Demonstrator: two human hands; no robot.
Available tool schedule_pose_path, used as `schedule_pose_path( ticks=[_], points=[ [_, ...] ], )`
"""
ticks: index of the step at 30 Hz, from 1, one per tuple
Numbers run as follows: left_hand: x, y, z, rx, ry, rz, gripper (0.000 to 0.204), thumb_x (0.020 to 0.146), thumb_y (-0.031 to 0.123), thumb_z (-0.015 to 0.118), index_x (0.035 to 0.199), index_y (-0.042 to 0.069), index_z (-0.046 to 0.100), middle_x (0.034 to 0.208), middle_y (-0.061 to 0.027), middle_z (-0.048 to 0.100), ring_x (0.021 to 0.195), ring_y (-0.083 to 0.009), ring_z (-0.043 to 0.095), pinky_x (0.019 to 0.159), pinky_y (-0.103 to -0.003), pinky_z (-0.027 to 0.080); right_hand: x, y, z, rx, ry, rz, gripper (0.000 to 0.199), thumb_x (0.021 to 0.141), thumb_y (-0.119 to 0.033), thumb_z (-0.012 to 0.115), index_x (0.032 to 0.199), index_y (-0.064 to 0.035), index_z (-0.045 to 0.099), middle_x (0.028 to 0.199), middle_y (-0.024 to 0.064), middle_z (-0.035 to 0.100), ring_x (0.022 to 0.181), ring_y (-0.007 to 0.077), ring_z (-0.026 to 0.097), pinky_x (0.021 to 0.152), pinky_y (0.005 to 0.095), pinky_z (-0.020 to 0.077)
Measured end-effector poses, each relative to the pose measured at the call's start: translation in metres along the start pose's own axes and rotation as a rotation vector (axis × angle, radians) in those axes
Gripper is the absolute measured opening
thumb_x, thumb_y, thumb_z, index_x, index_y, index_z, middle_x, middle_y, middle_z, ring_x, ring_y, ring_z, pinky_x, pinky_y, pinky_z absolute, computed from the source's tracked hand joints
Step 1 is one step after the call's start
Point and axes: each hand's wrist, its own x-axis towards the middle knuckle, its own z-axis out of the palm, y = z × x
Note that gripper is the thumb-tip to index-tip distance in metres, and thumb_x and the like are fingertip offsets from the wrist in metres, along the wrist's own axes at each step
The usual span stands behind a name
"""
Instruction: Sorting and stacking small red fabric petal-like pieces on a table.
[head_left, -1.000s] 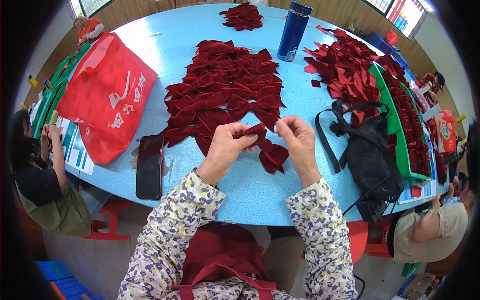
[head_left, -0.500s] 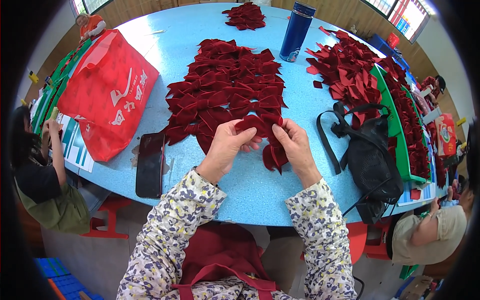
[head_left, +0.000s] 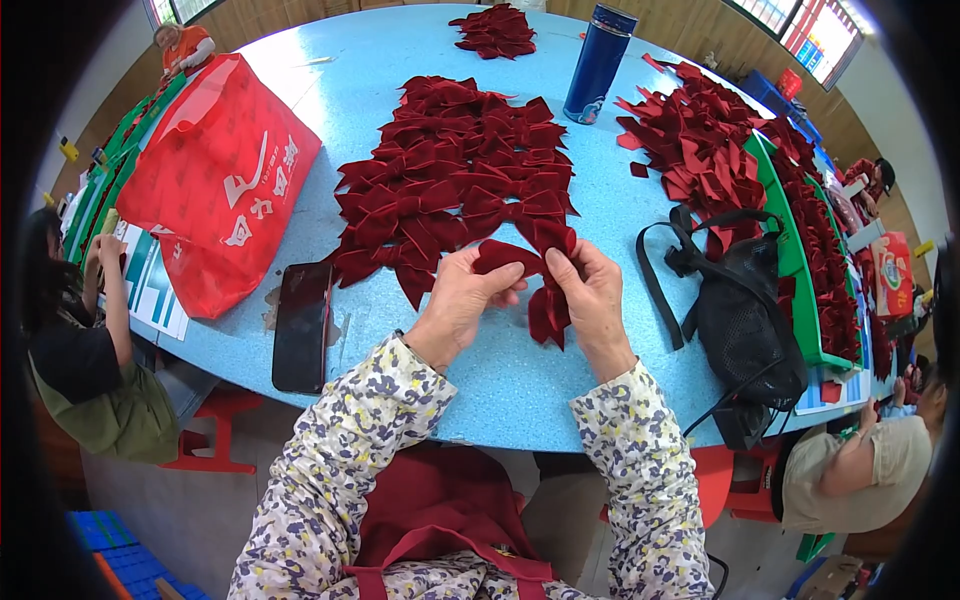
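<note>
Rowed bows (head_left: pixel 455 175) on bench (head_left: pixel 490 400) look done; left hand (head_left: pixel 458 300), right hand (head_left: pixel 594 298) pinch ribbon (head_left: pixel 507 257), seemingly mid-shaping; loose pieces (head_left: pixel 700 165) heaped, apparently waiting.

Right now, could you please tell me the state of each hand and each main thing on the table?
Left hand: pinching
Right hand: pinching
Red fabric piece: held between both hands
Bows: laid in overlapping rows
Loose pieces: heaped
Far pile: heaped
Green tray: filled
Blue bottle: upright
Phone: flat, screen dark
Red bag: standing
Black mesh bag: lying, straps slack
</note>
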Motion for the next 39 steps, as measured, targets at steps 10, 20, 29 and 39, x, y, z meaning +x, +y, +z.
schedule_pose_path(
  ticks=[10,20,29,39],
  points=[
    [0.0,0.0,0.002,-0.096,-0.001,0.007,0.018,0.082,0.01,0.067,0.097,0.004,0.06,0.081,-0.0042,0.065,0.067,-0.0112,0.06,0.062,-0.023,0.049,0.006,-0.001,-0.012,0.131,-0.022,0.04,0.014,0.088,-0.014,0.062,0.092,-0.0011,0.064,0.078,-0.0036,0.06,0.068,0.0018,0.05,0.06,0.018,0.0403],
    [0.005,-0.001,0.004,0.356,0.128,0.515,0.021,0.08,0.006,0.068,0.099,0.003,0.059,0.081,-0.0018,0.063,0.07,-0.0091,0.058,0.069,-0.021,0.047,0.006,-0.008,-0.021,0.043,-0.123,0.09,0.015,0.088,-0.014,0.062,0.094,-0.0003,0.062,0.077,-0.0038,0.06,0.066,0.0017,0.05,0.058,0.0166,0.0399],
    [0.003,0.003,-0.006,0.108,-0.132,0.09,0.022,0.08,0.007,0.067,0.1,0.001,0.061,0.09,-0.0017,0.063,0.078,-0.0076,0.059,0.072,-0.021,0.048,0.007,-0.007,-0.019,0.114,-0.167,0.185,0.021,0.085,-0.011,0.066,0.102,-0.0005,0.061,0.083,0.0,0.063,0.072,0.0039,0.056,0.062,0.018,0.0448],
    [-0.001,0.007,0.004,0.098,-0.114,0.112,0.016,0.083,0.009,0.065,0.097,0.001,0.063,0.081,-0.0008,0.063,0.072,-0.0067,0.058,0.065,-0.021,0.049,0.003,-0.011,-0.013,-0.111,-0.158,0.026,0.017,0.08,-0.007,0.069,0.093,0.0017,0.064,0.084,0.003,0.066,0.074,0.0068,0.059,0.066,0.0204,0.0474]
  ],
)
